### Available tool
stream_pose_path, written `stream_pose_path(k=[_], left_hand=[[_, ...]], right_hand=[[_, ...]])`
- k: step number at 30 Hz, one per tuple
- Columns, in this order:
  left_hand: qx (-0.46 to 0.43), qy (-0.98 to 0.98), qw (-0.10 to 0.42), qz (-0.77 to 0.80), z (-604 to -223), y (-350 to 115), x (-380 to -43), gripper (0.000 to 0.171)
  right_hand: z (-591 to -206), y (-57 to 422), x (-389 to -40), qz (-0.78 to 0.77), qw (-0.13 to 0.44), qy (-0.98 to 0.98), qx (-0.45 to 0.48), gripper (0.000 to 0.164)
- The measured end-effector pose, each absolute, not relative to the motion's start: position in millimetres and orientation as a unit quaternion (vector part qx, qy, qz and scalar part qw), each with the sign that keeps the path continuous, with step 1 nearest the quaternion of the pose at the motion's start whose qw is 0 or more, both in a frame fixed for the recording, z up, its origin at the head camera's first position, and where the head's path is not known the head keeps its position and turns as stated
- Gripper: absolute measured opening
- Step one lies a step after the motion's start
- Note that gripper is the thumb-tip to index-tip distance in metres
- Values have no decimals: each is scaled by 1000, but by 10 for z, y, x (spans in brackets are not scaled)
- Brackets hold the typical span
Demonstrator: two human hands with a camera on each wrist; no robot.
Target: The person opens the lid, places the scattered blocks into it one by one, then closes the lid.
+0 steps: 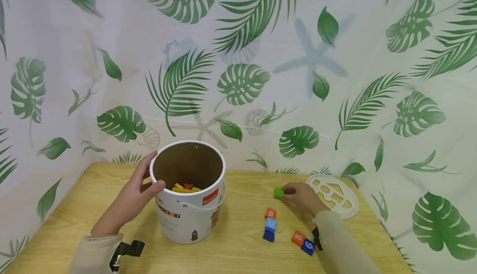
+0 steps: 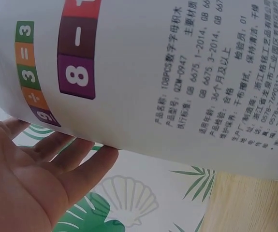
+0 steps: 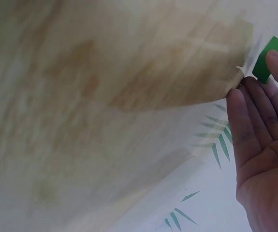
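A white bucket (image 1: 188, 220) with printed letters and numbers stands upright on the table, its wire handle hanging down at the front. My left hand (image 1: 130, 195) rests against the bucket's left side, thumb at the rim and fingers fairly straight along the outer wall. Inside lie yellow and red blocks (image 1: 185, 189), partly hidden by the rim. Off to the right, my right hand (image 1: 303, 197) pinches a small green block (image 1: 278, 193) between thumb and fingers; the block also shows in the right wrist view.
Before the right hand, an orange "B" block (image 1: 271, 213), a light blue "U" block (image 1: 271, 224) and a dark blue block (image 1: 268, 235) form a row. Nearer lie another orange block (image 1: 298, 238) and a blue "6" block (image 1: 308, 246). A white oval cutout board (image 1: 350, 201) lies behind the right hand.
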State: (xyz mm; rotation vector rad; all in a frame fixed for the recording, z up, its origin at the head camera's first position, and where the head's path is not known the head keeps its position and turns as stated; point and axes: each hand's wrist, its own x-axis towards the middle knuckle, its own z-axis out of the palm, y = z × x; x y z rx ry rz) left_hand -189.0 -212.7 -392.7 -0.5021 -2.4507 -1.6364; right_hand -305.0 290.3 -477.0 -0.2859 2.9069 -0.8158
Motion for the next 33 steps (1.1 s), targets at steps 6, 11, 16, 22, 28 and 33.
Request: stream_pose_path(k=[6, 11, 16, 22, 28, 33], left_hand=[[-162, -819, 77, -544, -3946, -2110, -1914, 81], [-161, -818, 75, -547, -3973, -2094, -1933, 81], [-160, -818, 68, -549, -3978, -2112, -1924, 81], [-158, -821, 70, -545, -3986, -2127, -1917, 81], [-157, -822, 75, -543, -3999, -2129, -1926, 81], [-156, -822, 75, -542, -3987, -2125, -1930, 81]], right_hand=[[-4716, 2897, -3046, -247, 44, 960, -122, 32], [-4630, 2826, -3009, -261, -14, 954, -144, 34], [-4303, 2528, -2976, -296, -71, 936, -178, 32], [-3849, 1990, -2833, -377, -127, 886, -239, 28], [-3527, 1461, -2710, -384, -184, 844, -328, 27], [-3384, 1100, -2683, -315, -210, 832, -405, 30]])
